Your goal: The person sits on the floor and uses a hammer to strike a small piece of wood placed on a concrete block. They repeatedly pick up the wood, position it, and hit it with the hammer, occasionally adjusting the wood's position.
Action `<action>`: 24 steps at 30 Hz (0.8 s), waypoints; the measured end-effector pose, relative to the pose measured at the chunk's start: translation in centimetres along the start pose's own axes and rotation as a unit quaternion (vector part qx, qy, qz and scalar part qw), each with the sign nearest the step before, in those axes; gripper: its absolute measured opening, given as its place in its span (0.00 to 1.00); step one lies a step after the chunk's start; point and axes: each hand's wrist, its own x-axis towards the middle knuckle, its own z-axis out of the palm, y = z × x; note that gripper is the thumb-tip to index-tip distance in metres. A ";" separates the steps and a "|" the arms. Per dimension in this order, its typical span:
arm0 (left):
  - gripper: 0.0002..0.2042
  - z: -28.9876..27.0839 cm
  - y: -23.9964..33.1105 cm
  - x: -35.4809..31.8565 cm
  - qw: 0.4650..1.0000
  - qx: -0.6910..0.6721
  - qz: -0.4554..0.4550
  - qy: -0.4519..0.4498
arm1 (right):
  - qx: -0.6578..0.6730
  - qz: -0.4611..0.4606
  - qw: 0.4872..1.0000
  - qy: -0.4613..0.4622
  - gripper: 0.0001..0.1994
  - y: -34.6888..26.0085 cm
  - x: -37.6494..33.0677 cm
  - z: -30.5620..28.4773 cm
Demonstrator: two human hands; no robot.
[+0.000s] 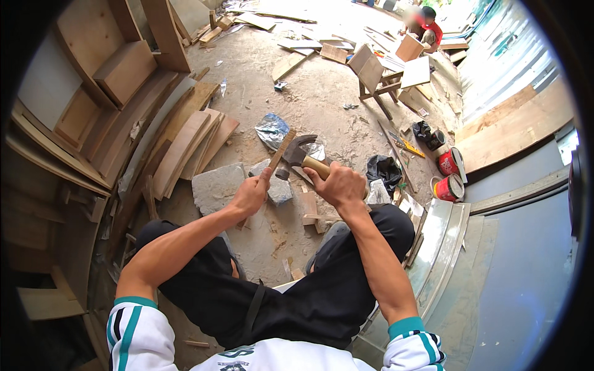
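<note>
My right hand (342,185) is wrapped round the wooden handle of a claw hammer (296,154), whose dark head lies just beyond my knuckles. In my left hand (252,195) a narrow wooden strip (282,148) is pinched near its lower end and slants up to the right. The hammer head overlaps the strip's right side; whether they touch I cannot tell. Both hands are in front of my knees, above a concrete block (218,189) and a smaller grey block (279,193) on the ground.
Wooden cabinets (124,74) and stacked boards (185,151) line the left. Paint cans (450,187), a black plastic bag (383,171) and a yellow-handled tool (406,144) lie right. Ahead are a wooden chair (378,80), scattered boards (291,63) and a person in red (431,31).
</note>
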 end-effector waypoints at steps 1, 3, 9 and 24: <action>0.33 0.1 -0.2 0.3 1.000 0.013 0.006 0.008 | -0.001 0.004 1.000 -0.002 0.38 -0.1 0.1 0.2; 0.33 -0.1 -1.1 0.9 0.999 0.042 0.015 0.029 | 0.007 0.010 1.000 -0.010 0.38 -0.4 0.3 0.7; 0.34 2.7 0.5 2.1 0.961 -0.193 -0.175 0.090 | 0.030 0.122 0.990 -0.060 0.38 -3.3 0.5 3.1; 0.23 -5.5 4.7 3.1 0.982 -0.088 0.115 0.123 | 0.027 -0.050 0.990 0.131 0.33 1.2 -1.5 1.4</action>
